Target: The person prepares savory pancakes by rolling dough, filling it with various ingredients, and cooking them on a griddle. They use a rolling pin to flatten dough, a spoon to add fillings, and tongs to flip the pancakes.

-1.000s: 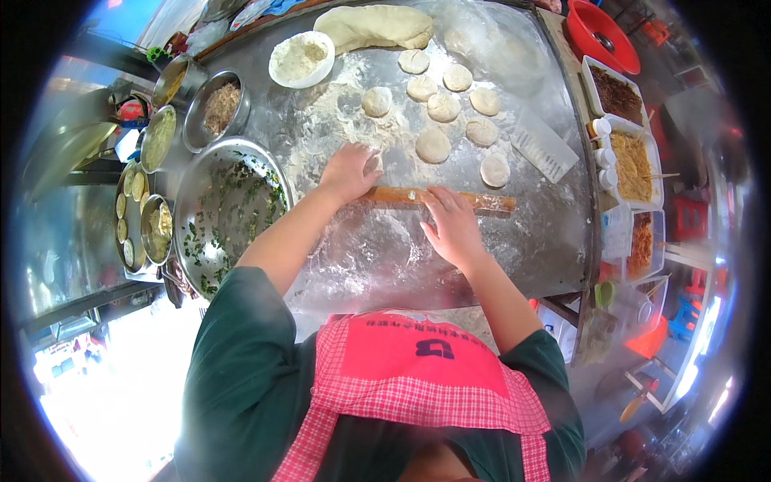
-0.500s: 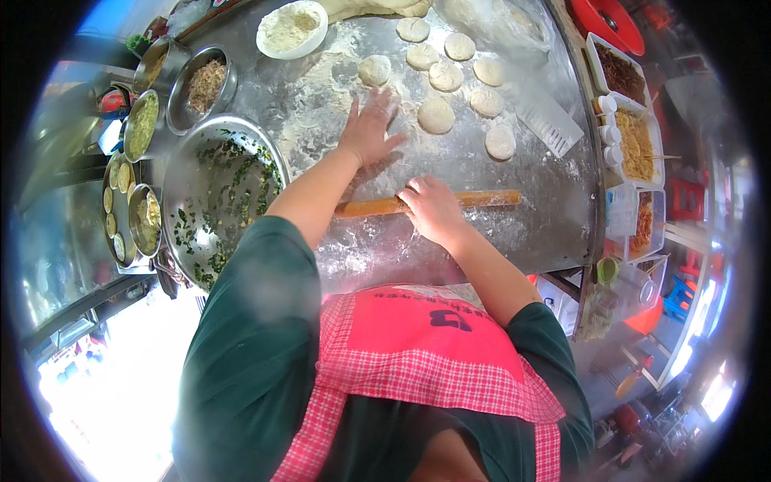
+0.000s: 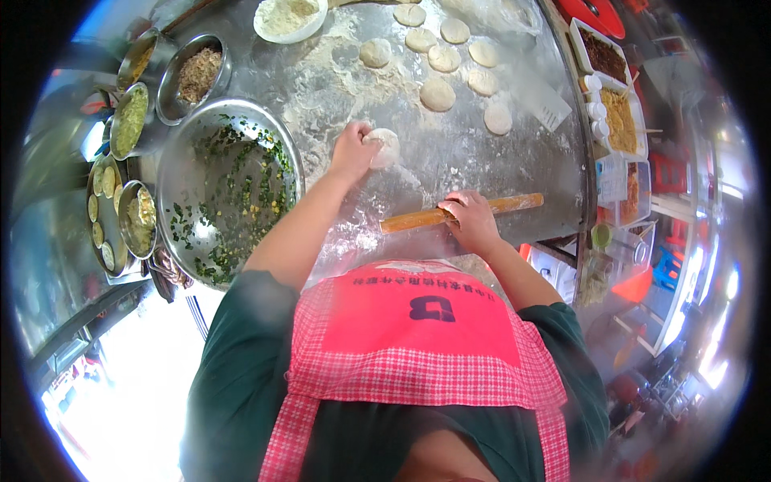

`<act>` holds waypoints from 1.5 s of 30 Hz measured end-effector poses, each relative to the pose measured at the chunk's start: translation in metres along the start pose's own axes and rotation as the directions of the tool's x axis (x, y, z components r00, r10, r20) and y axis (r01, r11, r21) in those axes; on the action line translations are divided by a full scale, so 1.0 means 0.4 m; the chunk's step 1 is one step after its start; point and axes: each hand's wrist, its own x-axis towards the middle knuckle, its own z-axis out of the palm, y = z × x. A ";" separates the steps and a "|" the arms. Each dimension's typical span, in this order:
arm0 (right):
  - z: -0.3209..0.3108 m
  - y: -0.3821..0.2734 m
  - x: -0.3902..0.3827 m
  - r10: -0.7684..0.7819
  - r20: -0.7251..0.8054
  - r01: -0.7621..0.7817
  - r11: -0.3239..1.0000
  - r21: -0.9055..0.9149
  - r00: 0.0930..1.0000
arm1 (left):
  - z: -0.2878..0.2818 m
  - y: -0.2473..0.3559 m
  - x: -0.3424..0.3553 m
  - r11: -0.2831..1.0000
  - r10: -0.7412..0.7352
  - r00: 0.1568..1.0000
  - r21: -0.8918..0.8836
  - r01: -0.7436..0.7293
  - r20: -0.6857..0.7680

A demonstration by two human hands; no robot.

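Note:
My left hand (image 3: 351,155) has its fingers curled on the left edge of a flattened dough round (image 3: 386,149), which is pale and dusted with flour. The round is at the middle of the metal worktop (image 3: 450,170). To its lower right, my right hand (image 3: 472,223) is wrapped round the middle of a wooden rolling pin (image 3: 411,221). The pin slants slightly, its right end farther from me, and is apart from the dough. Beyond my hands lie several dough pieces, among them one round (image 3: 438,95) and another (image 3: 375,53) on loose flour.
A large metal bowl (image 3: 295,153) with chopped greens stands left of my left arm. Smaller metal bowls (image 3: 165,100) sit beyond it. A white bowl of flour (image 3: 261,30) is at the far side. A flat scraper (image 3: 548,106) and filling trays (image 3: 642,140) are on the right.
My left hand, earlier spread over the worktop, has closed on a dough round. My right hand and the rolling pin have shifted right, and the pin is more slanted. The view has also shifted.

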 end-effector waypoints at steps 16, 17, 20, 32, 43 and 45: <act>-0.016 -0.109 0.096 0.093 0.063 -0.070 0.953 -0.293 0.994 | 0.056 -0.015 -0.204 0.862 -0.339 0.902 -0.297 0.411 0.265; -0.002 -0.096 0.123 0.078 0.002 -0.074 0.949 -0.308 0.997 | 0.066 -0.016 -0.192 0.980 -0.156 0.921 -0.062 0.190 0.357; 0.024 -0.070 0.171 0.069 -0.080 -0.091 0.943 -0.320 0.994 | 0.085 -0.021 -0.159 0.869 0.106 0.885 0.391 -0.304 0.453; 0.011 -0.092 0.191 0.003 -0.108 -0.039 0.943 -0.330 0.994 | 0.073 -0.033 -0.154 0.804 0.107 0.918 0.510 -0.305 0.381; 0.006 -0.118 0.221 -0.038 -0.180 -0.017 0.956 -0.293 0.983 | 0.069 -0.022 -0.155 0.881 -0.071 0.902 0.451 -0.144 0.426; 0.008 -0.124 0.201 0.030 -0.093 -0.055 0.960 -0.273 0.995 | 0.061 -0.033 -0.147 0.895 -0.041 0.941 0.432 -0.115 0.337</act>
